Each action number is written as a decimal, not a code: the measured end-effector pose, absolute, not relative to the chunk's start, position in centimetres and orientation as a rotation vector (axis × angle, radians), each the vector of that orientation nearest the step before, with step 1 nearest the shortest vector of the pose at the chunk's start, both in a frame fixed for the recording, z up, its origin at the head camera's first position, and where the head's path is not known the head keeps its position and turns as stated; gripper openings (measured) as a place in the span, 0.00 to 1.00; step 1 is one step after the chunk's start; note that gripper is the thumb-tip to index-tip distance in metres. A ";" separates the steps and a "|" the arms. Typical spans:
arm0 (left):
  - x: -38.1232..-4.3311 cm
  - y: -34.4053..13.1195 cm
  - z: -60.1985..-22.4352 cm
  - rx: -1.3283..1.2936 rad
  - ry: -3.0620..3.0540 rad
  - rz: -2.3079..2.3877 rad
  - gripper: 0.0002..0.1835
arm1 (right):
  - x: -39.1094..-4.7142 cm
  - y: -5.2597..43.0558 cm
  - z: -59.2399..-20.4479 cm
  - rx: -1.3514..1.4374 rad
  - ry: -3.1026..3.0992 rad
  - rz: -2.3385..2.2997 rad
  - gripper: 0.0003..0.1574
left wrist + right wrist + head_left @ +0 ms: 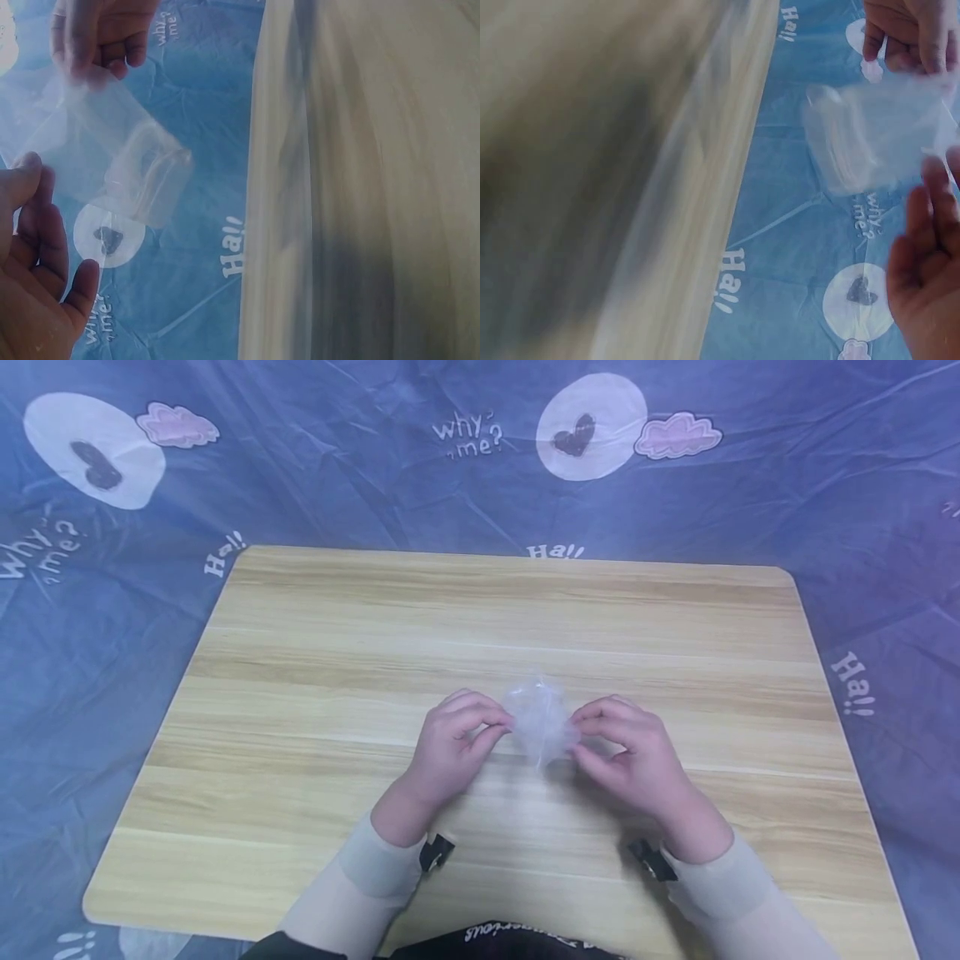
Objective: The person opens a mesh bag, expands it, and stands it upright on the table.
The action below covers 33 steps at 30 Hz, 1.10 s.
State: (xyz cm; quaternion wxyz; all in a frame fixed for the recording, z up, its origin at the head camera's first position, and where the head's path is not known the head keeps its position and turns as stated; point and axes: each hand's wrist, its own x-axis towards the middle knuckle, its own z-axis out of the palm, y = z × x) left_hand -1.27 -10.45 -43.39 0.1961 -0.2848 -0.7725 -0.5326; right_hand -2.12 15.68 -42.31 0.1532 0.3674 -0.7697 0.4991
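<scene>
A clear plastic bag (538,722) is held up above the table between both hands. My left hand (457,739) pinches its left edge between thumb and fingertips, while my right hand (633,752) pinches the right edge. In the left wrist view the bag (97,139) hangs between the left hand (45,262) and the right hand (105,34), its free end creased. From the right wrist, the bag (885,135) looks blurred, with the right hand (934,255) below it. Whether anything lies inside the bag I cannot tell.
Beneath the hands lies a wood-grain table (300,693) with rounded corners. Blue printed cloth (337,460) surrounds it at the back and sides. Dark clips (437,853) sit at both sleeve cuffs. Black clothing with white lettering (510,935) shows at the near edge.
</scene>
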 end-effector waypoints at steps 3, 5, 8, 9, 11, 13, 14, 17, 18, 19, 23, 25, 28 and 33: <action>-1.3 -10.5 -43.3 -0.813 -2.186 -1.499 0.07 | -2.5 16.1 -41.8 1.081 -2.293 1.544 0.13; -1.3 -10.5 -43.2 -0.827 -2.213 -1.515 0.07 | -2.8 16.1 -41.4 1.069 -2.358 1.587 0.17; -1.1 -10.4 -43.2 -0.858 -2.256 -1.512 0.07 | -3.1 15.9 -40.9 1.022 -2.468 1.645 0.22; -1.1 -10.3 -43.2 -0.870 -2.268 -1.507 0.07 | -3.2 15.8 -40.8 1.005 -2.509 1.657 0.22; -1.1 -10.2 -43.2 -0.894 -2.294 -1.482 0.07 | -3.4 15.6 -40.6 0.977 -2.586 1.717 0.23; -1.1 -10.2 -43.2 -0.915 -2.312 -1.455 0.07 | -3.6 15.4 -40.5 0.975 -2.635 1.783 0.22; -1.1 -10.2 -43.2 -0.924 -2.318 -1.445 0.07 | -3.6 15.3 -40.5 0.984 -2.649 1.805 0.21; -1.2 -10.2 -43.1 -0.937 -2.339 -1.409 0.08 | -3.7 15.3 -40.5 1.023 -2.667 1.814 0.17; -1.2 -10.2 -43.1 -0.936 -2.346 -1.401 0.08 | -3.6 15.3 -40.5 1.036 -2.664 1.803 0.15; -1.2 -10.2 -43.1 -0.931 -2.351 -1.395 0.08 | -3.6 15.4 -40.6 1.048 -2.657 1.791 0.15; -1.2 -10.3 -43.0 -0.908 -2.358 -1.376 0.06 | -3.4 15.3 -40.6 1.068 -2.616 1.766 0.14; -1.3 -10.2 -43.0 -0.889 -2.350 -1.381 0.05 | -3.3 15.3 -40.6 1.065 -2.605 1.753 0.13; -1.3 -10.1 -43.1 -0.827 -2.334 -1.417 0.04 | -3.2 15.2 -40.6 1.052 -2.592 1.729 0.11; -0.6 -9.8 -43.4 -0.608 -2.323 -1.580 0.04 | -3.2 15.3 -40.7 0.992 -2.564 1.655 0.14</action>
